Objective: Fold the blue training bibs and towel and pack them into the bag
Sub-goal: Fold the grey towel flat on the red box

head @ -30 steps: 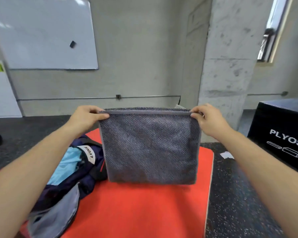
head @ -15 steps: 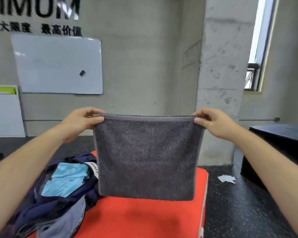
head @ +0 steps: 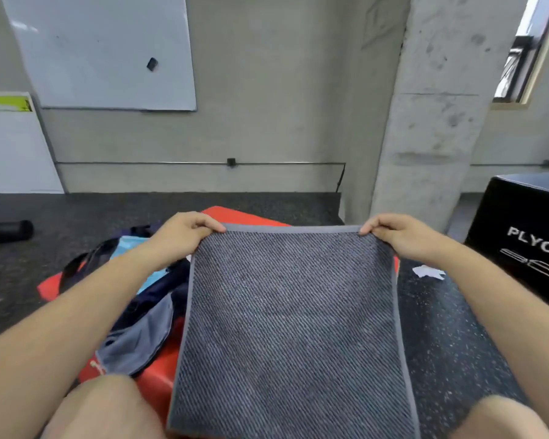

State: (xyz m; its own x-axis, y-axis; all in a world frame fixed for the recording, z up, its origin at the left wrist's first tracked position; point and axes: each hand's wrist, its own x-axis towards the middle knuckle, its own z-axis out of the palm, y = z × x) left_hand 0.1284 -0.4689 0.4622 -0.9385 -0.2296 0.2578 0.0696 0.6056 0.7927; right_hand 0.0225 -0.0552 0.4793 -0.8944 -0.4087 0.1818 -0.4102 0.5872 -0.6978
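I log the left hand (head: 184,237) with fingers (head: 203,224) curled, pinching the far left corner of the towel (head: 292,312); the right hand (head: 398,237) pinches the far right corner likewise. The grey towel stretches from both hands toward the knees (head: 108,405), over the red surface (head: 156,391). The bag (head: 146,324) lies open just left, a blue bib (head: 129,245) inside.

Red mat (head: 159,388) mostly under towel (head: 292,327) (and bag (head: 146,337)), black box (head: 520,210) lettering cropped at right edge

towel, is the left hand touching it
Touching: the head view shows the left hand pinching the towel at its top left corner.
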